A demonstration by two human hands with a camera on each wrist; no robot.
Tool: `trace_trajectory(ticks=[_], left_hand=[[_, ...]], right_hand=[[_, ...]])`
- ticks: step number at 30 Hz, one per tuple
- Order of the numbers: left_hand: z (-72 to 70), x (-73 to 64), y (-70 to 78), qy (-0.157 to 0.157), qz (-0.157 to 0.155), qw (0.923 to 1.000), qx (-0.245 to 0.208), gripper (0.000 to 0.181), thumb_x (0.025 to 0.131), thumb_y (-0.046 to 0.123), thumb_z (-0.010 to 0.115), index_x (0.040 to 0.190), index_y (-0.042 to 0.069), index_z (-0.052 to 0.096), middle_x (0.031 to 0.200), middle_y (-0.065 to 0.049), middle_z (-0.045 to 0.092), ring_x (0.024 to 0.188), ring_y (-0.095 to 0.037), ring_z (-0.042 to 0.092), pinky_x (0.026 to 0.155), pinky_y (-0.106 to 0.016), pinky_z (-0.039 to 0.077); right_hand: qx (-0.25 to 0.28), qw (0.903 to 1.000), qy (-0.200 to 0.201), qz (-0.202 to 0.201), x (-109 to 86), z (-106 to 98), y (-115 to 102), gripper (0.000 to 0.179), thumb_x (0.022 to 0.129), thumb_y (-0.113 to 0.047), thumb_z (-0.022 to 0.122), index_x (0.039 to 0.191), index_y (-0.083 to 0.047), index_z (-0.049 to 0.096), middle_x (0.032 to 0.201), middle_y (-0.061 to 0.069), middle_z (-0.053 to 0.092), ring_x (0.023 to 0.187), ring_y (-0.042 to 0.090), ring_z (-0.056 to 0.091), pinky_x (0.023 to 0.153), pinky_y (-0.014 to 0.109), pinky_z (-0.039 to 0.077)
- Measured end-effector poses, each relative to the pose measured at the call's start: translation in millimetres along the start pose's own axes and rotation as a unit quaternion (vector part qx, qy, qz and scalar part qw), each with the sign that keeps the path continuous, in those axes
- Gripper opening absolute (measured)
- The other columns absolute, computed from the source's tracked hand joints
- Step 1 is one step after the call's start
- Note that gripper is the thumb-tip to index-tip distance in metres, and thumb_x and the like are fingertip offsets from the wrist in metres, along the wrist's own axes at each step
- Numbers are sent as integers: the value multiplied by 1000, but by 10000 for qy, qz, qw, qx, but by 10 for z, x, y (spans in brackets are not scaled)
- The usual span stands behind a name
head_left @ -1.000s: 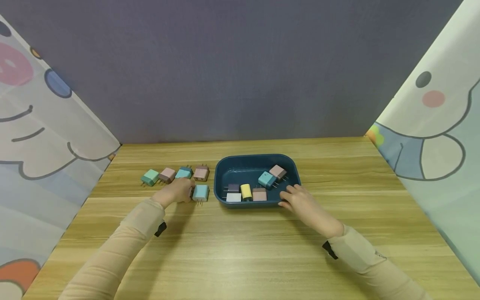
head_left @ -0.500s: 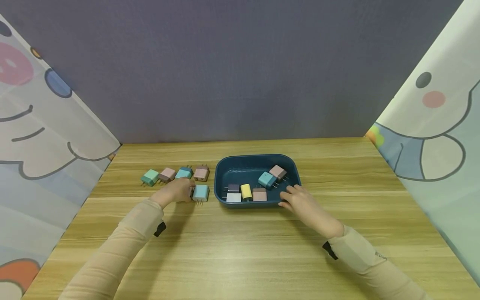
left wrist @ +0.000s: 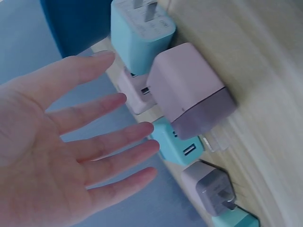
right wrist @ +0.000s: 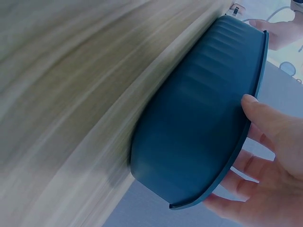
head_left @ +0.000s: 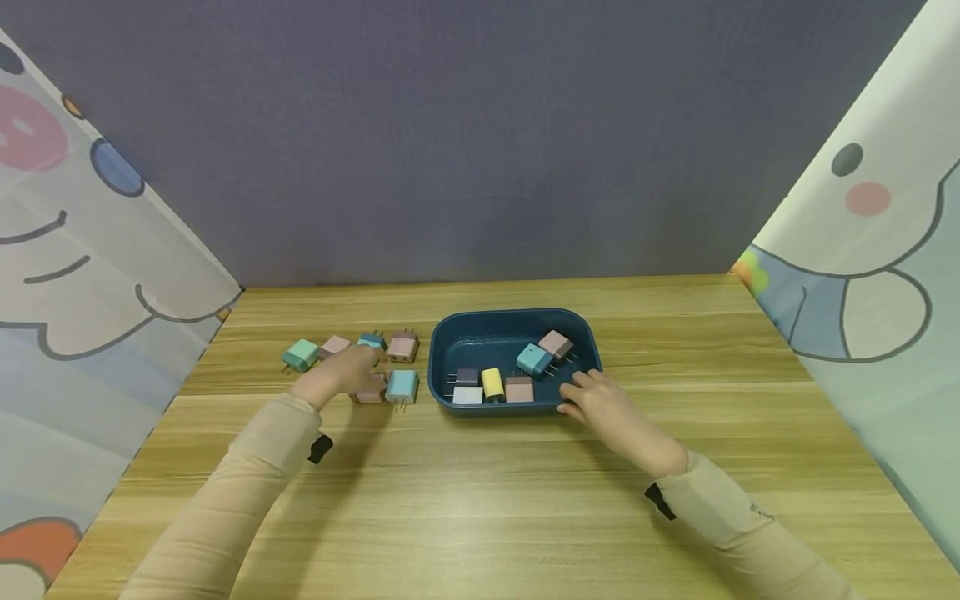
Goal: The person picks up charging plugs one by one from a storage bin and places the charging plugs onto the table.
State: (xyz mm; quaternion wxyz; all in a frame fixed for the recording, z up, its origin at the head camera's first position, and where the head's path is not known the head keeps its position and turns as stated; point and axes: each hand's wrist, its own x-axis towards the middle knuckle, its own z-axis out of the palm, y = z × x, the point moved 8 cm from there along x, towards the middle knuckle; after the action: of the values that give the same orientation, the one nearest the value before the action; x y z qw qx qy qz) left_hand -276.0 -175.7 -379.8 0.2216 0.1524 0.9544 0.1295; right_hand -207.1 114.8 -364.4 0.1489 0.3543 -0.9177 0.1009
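Note:
My left hand [head_left: 339, 375] hovers with spread fingers over a row of USB wall chargers on the table. In the left wrist view its palm holds nothing, and a pink charger [left wrist: 189, 85] sits just beyond the fingertips. A light blue charger [head_left: 402, 385] stands beside the pink one, prongs towards me in the head view. Behind them are another pink charger [head_left: 402, 346], a blue one [head_left: 372, 341], a pink one partly hidden by the hand, and a green one [head_left: 302, 354]. My right hand [head_left: 609, 410] grips the near right corner rim of a dark blue plastic tub [right wrist: 194, 109], thumb outside.
Inside the tub lie several chargers: a dark one [head_left: 467, 377], a white one [head_left: 467, 395], a yellow one [head_left: 492, 384], pink ones and a blue one [head_left: 534, 359]. A grey panel [head_left: 480, 150] stands behind the wooden table [head_left: 480, 500]. Printed cloths hang at both sides.
My left hand has let go of the pink charger and drawn back up and to the left, its fingers spreading. The right hand and the tub have stayed in place.

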Motion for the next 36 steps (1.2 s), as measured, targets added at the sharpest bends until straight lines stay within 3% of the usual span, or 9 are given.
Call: trace_trajectory(ticks=[4,6,9,19,24,29,36], left_hand=[[-40,-7,47,97,160,9996,210,43,87,16,55,122,-7,47,120,-26,48,85,-27,58,75,-38,47],[-62,-13,80,135,229,9992,302,42,87,18,55,121,-7,48,121,-26,47,100,-34,54,82,-42,45],[-86,-16,122,110,212,9992,327,43,88,19,55,122,-6,47,124,-25,45,109,-38,47,87,-46,42],[-150,27,290,60,170,9995,278,46,88,19,54,128,-2,43,124,-19,49,107,-34,51,88,-44,42],[-185,52,427,178,325,9983,447,45,88,20,55,128,2,44,124,-16,50,100,-30,56,83,-41,45],[-205,68,550,308,444,9958,732,36,88,22,54,118,3,52,124,-18,49,99,-31,55,82,-43,45],[-245,82,691,552,524,9933,871,47,86,26,58,123,-1,49,118,-16,54,99,-29,55,83,-43,44]], right_hand=[[-51,9999,107,-36,6,-7,-6,14,75,-19,69,76,-8,59,67,-1,45,60,13,32,55,25,32],[-61,9999,124,-45,8,-8,-9,15,74,-18,70,76,-8,59,67,-1,45,60,13,32,55,25,32],[-49,9999,105,-49,9,-6,-11,14,75,-18,69,77,-8,60,67,0,45,61,13,32,55,26,32],[-11,10000,21,-3,2,0,0,13,77,-18,67,78,-8,60,69,-1,46,62,14,33,57,26,32],[17,10000,1,27,3,1,5,12,77,-18,67,78,-8,60,69,0,46,62,15,34,57,27,33],[9,10000,27,4,0,-5,-1,13,77,-18,68,78,-8,60,69,0,46,61,14,34,56,26,32],[29,10000,-3,11,-4,5,-3,12,77,-17,68,79,-7,61,69,0,46,62,14,34,57,27,33]])
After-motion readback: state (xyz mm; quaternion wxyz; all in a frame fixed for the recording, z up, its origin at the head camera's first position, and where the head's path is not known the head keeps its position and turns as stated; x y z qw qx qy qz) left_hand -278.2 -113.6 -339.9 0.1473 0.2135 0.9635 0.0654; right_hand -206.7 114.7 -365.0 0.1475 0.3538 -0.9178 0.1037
